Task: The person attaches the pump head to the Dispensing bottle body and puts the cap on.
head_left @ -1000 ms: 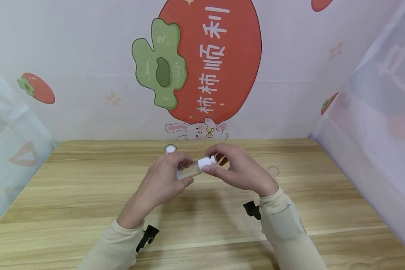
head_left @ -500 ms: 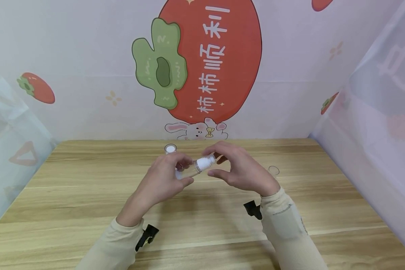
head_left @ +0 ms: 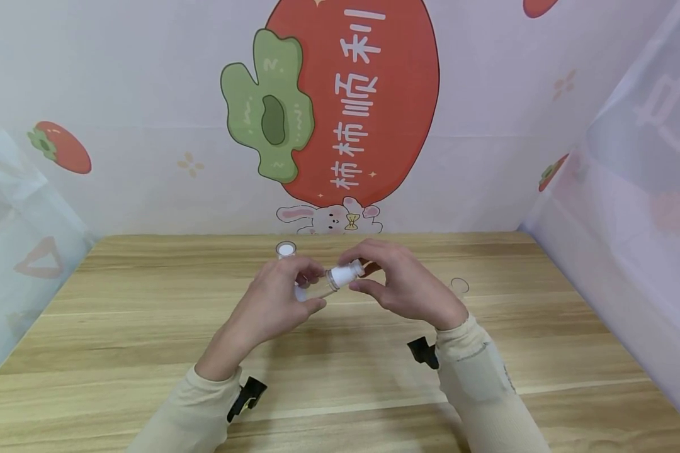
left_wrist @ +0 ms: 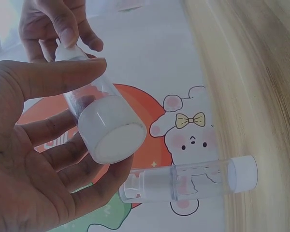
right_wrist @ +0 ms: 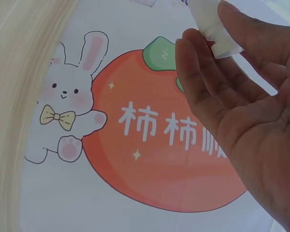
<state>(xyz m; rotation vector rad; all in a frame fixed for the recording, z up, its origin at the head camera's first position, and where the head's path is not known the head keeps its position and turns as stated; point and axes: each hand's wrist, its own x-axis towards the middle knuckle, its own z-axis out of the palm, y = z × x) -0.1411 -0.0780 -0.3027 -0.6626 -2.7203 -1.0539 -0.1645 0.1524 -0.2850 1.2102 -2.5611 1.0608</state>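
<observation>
My left hand [head_left: 274, 301] grips a clear bottle with a white base [left_wrist: 111, 130], its fingers curled round the body. The bottle lies tilted above the table, neck up to the right. On its neck sits a white pump collar [head_left: 344, 274], which my right hand [head_left: 405, 283] pinches between thumb and fingers. In the right wrist view the thumb of the right hand [right_wrist: 251, 82] presses on the white collar [right_wrist: 210, 21]. Whether the collar is fully seated cannot be told.
A second clear bottle with a white base [left_wrist: 242, 174] stands on the wooden table [head_left: 175, 352] behind my left hand. A clear round cap [head_left: 459, 287] stands to the right of my right hand. A printed cloth [head_left: 164, 176] hangs behind and at both sides.
Half a second ago the right thumb stood away from the collar; now it touches it again. The left hand and the bottle have hardly moved.
</observation>
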